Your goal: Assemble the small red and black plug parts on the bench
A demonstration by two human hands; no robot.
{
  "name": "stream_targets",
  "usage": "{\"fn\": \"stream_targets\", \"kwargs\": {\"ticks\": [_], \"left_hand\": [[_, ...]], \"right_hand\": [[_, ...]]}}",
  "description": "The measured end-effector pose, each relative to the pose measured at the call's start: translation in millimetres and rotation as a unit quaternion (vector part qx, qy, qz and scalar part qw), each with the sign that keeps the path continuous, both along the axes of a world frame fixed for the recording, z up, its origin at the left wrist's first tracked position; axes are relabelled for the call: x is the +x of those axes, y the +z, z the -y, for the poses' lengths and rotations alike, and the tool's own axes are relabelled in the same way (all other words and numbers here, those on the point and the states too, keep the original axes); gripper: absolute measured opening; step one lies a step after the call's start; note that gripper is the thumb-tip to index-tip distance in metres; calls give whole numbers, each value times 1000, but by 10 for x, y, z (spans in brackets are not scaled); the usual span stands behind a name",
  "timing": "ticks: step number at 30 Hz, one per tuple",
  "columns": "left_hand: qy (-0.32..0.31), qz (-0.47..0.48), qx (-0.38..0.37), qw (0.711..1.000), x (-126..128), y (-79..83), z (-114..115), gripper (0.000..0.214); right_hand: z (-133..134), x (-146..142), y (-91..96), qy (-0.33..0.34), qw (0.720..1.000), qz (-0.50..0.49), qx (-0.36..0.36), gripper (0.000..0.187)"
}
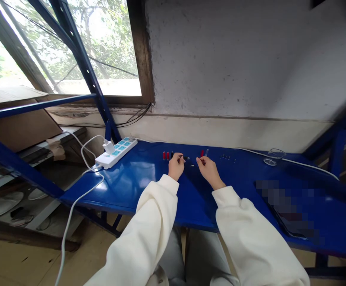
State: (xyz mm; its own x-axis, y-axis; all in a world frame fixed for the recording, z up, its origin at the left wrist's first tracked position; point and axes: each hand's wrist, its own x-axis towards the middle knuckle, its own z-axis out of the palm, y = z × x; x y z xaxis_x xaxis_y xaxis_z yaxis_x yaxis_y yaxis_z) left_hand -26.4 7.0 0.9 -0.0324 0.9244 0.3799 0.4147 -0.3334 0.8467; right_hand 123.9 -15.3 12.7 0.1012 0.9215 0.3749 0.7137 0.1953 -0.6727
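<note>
My left hand is closed around a small dark pen-like piece, whose thin end points right. My right hand is pinched just across from it; whatever lies between its fingertips is too small to make out. Beyond the right fingers are a red piece and a clear narrow tube. A tiny pale pointed piece lies on the blue table between the hands. Two red cylinders stand left of my left hand, with a black cylinder partly hidden behind it.
Several tiny parts lie right of my right hand. Farther right are a clear round container and a dark, pixelated flat object. A white power strip with a cable sits at the left, near a blue metal frame.
</note>
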Motion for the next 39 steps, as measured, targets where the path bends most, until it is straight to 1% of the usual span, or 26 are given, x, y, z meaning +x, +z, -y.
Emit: {"fn": "stream_targets", "kwargs": {"ticks": [2,4,6,8,11,16,22,26,30,39], "left_hand": [[-68,114,-37,990,28,5,31,16],[-131,194,-84,968,43,19,69,16],[-176,240,-119,947,43,33,104,18],[-194,261,-135,936,33,42,125,20],[-198,267,-137,933,20,38,130,22],[-199,259,-139,935,18,16,111,25],[-189,262,-134,937,22,9,108,21],[-179,257,-135,940,24,16,110,23],[-174,260,-129,941,26,18,112,26],[-176,268,-114,940,22,-26,78,23]], "right_hand": [[26,-14,-6,-8,1000,-24,-16,37],[58,-36,-7,3,998,-47,-32,43],[89,-61,-9,30,997,-69,-31,47],[111,-81,-18,58,994,-92,-16,48],[106,-88,-52,84,988,-132,-4,47],[32,-63,-126,103,976,-190,-16,46],[10,-49,-143,122,970,-207,-27,45],[3,-45,-154,132,971,-200,-24,42],[6,-44,-151,128,978,-166,-11,41],[72,-43,-68,117,988,-104,20,35]]}}
